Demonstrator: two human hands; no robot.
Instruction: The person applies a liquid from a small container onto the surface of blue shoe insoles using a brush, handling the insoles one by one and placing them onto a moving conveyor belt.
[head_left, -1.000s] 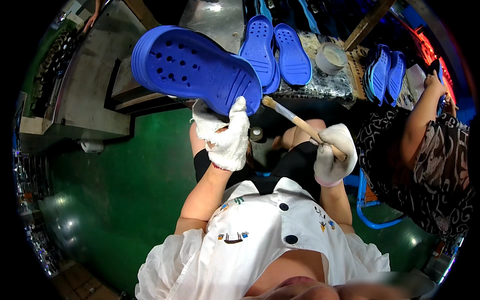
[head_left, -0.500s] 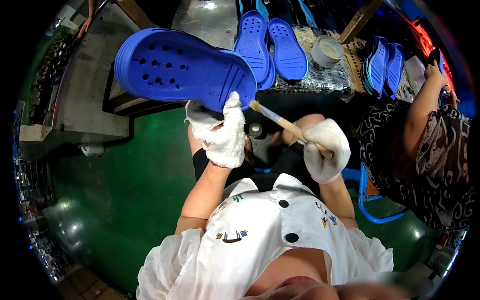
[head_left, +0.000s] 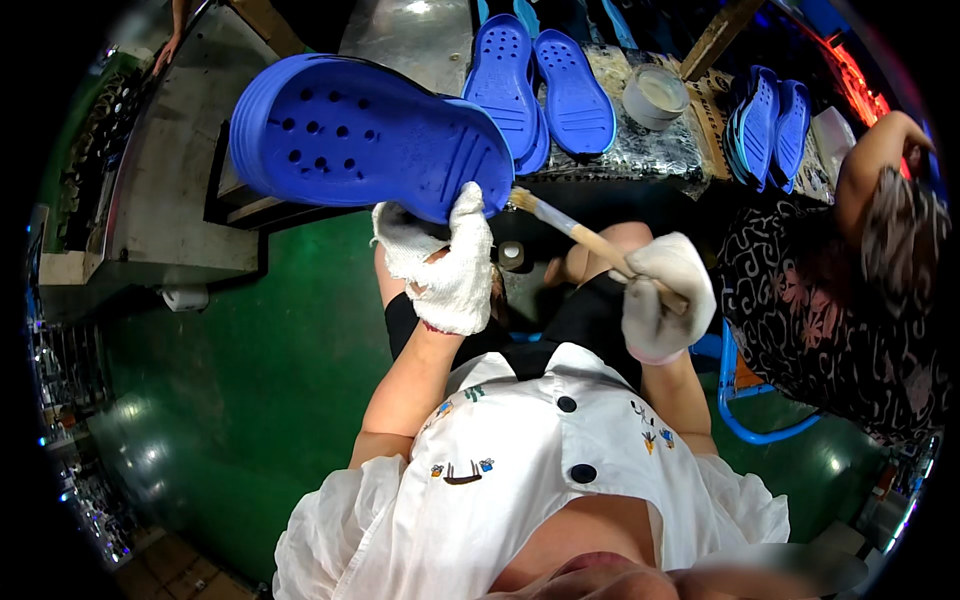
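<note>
My left hand (head_left: 440, 268), in a white knit glove, grips a blue shoe sole (head_left: 345, 135) by its near right end, with the thumb on top. The sole has rows of holes at its wide end and raised bars toward the narrow end. Several layered edges show along its left rim, so it looks like a stack. My right hand (head_left: 668, 297), in a whitish glove, is closed round the wooden handle of a brush (head_left: 570, 228). The bristles point up and left, close to the sole's right edge; whether they touch it I cannot tell.
More blue soles (head_left: 573, 95) lie on the worktable (head_left: 640, 160) ahead, beside a round white tub (head_left: 655, 97). Another pile of soles (head_left: 762, 130) is farther right. A co-worker in a patterned dress (head_left: 820, 310) sits at the right. A metal cabinet (head_left: 165, 190) stands at the left.
The brush and my right hand have shifted slightly to the right, away from the sole's edge. My left hand and the sole stay almost still. The co-worker's arm has moved.
</note>
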